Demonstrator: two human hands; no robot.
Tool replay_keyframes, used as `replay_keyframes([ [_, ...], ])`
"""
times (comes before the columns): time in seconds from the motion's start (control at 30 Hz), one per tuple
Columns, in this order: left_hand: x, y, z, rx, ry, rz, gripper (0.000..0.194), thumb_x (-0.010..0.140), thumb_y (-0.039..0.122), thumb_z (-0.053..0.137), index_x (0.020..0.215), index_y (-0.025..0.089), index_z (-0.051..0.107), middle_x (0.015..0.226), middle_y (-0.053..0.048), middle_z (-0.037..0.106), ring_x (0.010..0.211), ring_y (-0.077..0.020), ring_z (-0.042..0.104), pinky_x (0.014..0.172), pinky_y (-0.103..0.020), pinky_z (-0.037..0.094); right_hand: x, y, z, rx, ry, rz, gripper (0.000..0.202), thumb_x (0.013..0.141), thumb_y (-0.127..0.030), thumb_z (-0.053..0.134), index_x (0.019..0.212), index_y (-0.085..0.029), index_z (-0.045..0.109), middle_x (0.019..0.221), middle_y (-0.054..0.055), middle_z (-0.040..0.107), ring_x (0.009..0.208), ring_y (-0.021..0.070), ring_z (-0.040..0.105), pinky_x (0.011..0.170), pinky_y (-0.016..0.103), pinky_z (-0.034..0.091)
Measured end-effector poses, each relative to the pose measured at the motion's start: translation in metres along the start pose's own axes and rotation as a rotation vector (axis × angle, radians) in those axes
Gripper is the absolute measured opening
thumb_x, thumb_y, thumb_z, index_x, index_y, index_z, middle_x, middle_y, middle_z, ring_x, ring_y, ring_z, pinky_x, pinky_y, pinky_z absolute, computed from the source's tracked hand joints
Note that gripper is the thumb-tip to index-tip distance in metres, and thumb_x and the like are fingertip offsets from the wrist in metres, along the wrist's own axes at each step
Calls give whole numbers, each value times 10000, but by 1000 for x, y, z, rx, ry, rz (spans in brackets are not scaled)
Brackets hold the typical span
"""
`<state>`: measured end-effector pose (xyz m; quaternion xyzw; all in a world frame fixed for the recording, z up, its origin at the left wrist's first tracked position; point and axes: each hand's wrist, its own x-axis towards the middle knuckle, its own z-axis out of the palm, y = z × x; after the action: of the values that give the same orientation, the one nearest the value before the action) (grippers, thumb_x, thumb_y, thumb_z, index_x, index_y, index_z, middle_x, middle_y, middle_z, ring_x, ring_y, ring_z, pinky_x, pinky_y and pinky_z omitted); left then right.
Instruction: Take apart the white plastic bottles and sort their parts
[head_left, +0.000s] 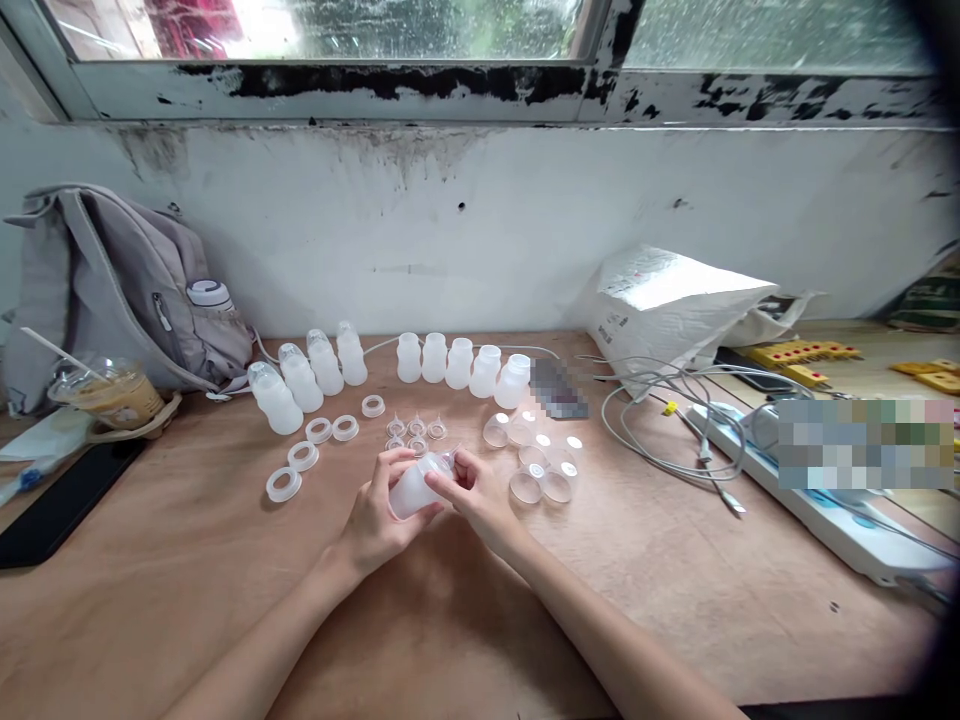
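My left hand (384,510) is wrapped round a frosted white bottle (411,488), tilted with its mouth to the upper right. At that mouth, the fingers of my right hand (480,495) pinch a small clear piece, partly hidden by the fingers. Just beyond the bottle lie several clear nipples (416,428). White rings (303,456) are spread to the left, and clear round caps (526,486) sit to the right. Several open bottles (460,364) stand in a row behind, with several capped bottles (300,378) at the back left.
A grey backpack (120,280), an iced drink (112,392) and a black phone (67,505) are on the left. To the right are coiled cables (667,425), a white bag (660,310), a power strip (817,515) and yellow parts (802,354).
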<state>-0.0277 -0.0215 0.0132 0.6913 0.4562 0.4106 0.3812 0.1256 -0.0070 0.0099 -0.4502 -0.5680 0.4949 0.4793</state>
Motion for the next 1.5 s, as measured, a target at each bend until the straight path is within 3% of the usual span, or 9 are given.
replay_keyframes([
  [0.17,5,5,-2,-391,-173,-143,577,704,328,640,1130,219,266,875,-43,633,741,-179,623,654,-281,472,-2,-1,1,227,-167,70,295,723,-423,610,823,-162,513,660,-35,451,489,54,336,425,193,244],
  [0.3,9,7,-6,-664,-293,-260,633,688,337,653,1160,219,248,880,-50,620,716,-189,621,639,-301,475,-3,-2,-2,368,-247,102,330,719,-416,618,917,-165,535,650,-36,443,477,51,317,409,184,219],
  [0.57,12,1,-13,-837,-443,-437,708,663,428,644,1242,254,276,988,-78,566,588,-139,587,502,-233,429,1,-6,-12,282,-238,67,288,672,-395,673,830,-157,631,794,18,507,730,140,478,630,253,373],
  [0.67,12,-2,-10,-903,-497,-436,840,602,471,679,1284,274,230,1023,-95,553,542,-122,575,453,-207,406,1,-8,-14,381,-318,80,379,669,-395,676,979,-185,619,954,50,522,863,184,503,710,284,397],
  [0.8,14,-5,-8,-902,-556,-450,960,573,445,705,1331,290,136,1038,-105,551,539,-123,586,443,-184,389,-2,-10,-13,526,-395,140,482,669,-364,686,1101,-192,558,976,64,571,910,200,524,792,324,396],
  [0.9,12,-7,-5,-856,-517,-426,947,581,438,695,1336,283,145,1035,-110,560,526,-123,583,447,-198,402,-4,-12,-13,515,-349,159,428,672,-370,683,1042,-182,579,974,64,585,910,201,527,791,322,404],
  [1.03,4,-11,6,-720,-330,-349,845,624,414,678,1318,319,205,1108,-109,546,566,-139,592,504,-257,457,-6,-11,-12,477,-287,151,382,694,-405,651,1002,-191,576,912,48,571,850,188,535,735,302,428],
  [1.23,-6,-11,18,-445,-52,-331,780,595,415,700,1266,276,327,1080,-101,592,976,-298,575,834,-395,471,-7,-6,-11,298,-210,71,377,718,-424,609,1017,-199,564,924,55,537,838,190,536,750,317,429],
  [1.5,-10,-1,23,-237,56,-200,599,677,397,641,1205,300,375,1161,-71,565,1034,-276,556,899,-391,451,-7,-12,-14,62,-204,-74,295,732,-343,578,988,-196,587,858,44,526,795,176,516,736,300,415],
])
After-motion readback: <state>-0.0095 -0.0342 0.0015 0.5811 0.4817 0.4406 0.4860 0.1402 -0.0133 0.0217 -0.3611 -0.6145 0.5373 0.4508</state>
